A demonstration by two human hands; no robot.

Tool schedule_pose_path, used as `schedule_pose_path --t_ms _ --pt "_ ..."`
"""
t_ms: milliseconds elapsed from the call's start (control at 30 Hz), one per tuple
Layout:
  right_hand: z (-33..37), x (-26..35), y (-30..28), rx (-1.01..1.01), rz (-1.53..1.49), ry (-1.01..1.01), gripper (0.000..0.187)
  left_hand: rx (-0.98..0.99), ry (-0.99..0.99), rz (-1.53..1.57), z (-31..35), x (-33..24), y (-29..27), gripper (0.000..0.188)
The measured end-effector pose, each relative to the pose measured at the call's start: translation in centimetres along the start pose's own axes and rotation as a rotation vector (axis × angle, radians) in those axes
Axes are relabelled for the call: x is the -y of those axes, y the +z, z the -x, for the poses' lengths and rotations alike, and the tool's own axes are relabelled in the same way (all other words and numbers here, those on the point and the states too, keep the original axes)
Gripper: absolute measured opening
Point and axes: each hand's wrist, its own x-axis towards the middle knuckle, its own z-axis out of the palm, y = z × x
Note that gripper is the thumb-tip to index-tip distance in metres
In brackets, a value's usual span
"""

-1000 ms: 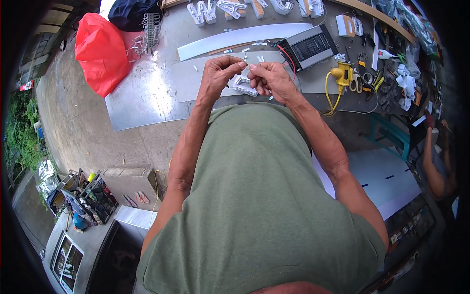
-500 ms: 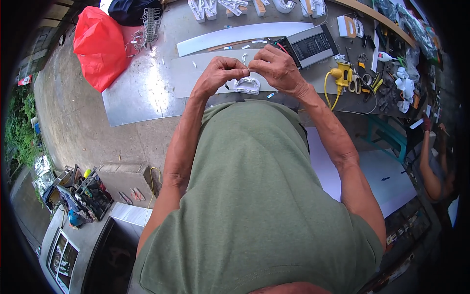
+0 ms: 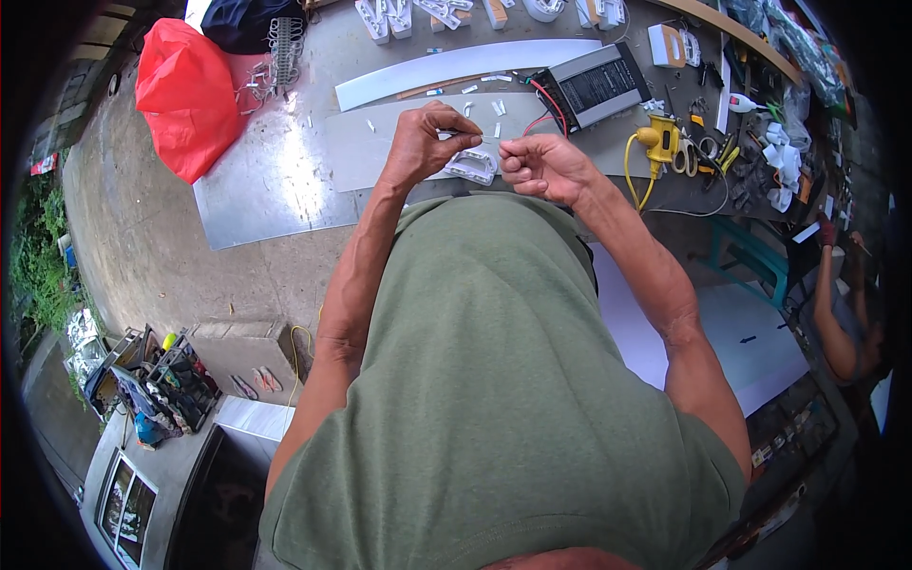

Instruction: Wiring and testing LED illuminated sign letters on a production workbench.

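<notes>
My left hand (image 3: 432,144) is closed in a pinch above the grey sheet on the table. Facing it, my right hand (image 3: 544,167) pinches too, with its fingers curled. A thin pale wire (image 3: 490,142) spans the short gap between the fingertips; its ends are hidden in the fingers. Just below the hands lies a white hollow letter-shaped shell (image 3: 472,166), partly covered by them. Small white LED modules (image 3: 499,107) lie scattered beyond the hands. A red-and-black-leaded power supply (image 3: 598,85) stands to the right of them.
A long white strip (image 3: 456,71) lies across the table. Several white letter shells (image 3: 385,19) line the far edge. At right are a yellow socket block (image 3: 657,142), scissors (image 3: 686,160) and tools. A red bag (image 3: 185,104) sits at left. Another person's arm (image 3: 829,313) shows at far right.
My hands have drawn slightly apart, and my right hand has turned, showing its curled fingers. The thin wire now shows between them. The view has shifted a little.
</notes>
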Motion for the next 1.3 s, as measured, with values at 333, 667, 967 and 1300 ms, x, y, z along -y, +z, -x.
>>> schedule_pose_path --t_ms 333,667,967,1300 --pt "0.2 -1.9 1.6 -0.513 1.518 -1.163 0.024 0.012 -0.307 0.38 0.2 1.0 -0.3 0.03" --pt "-2.1 -2.2 1.3 -0.445 1.708 -1.343 0.014 0.085 -0.367 0.336 0.7 0.0 -0.7 0.03" --pt "-1.2 -0.4 0.6 -0.661 1.508 -1.178 0.015 0.033 -0.281 0.346 0.6 0.7 -0.1 0.026" --pt "-5.5 5.7 -1.7 -1.129 2.459 -1.212 0.005 -0.114 -0.364 0.584 0.4 1.4 -1.2 0.018"
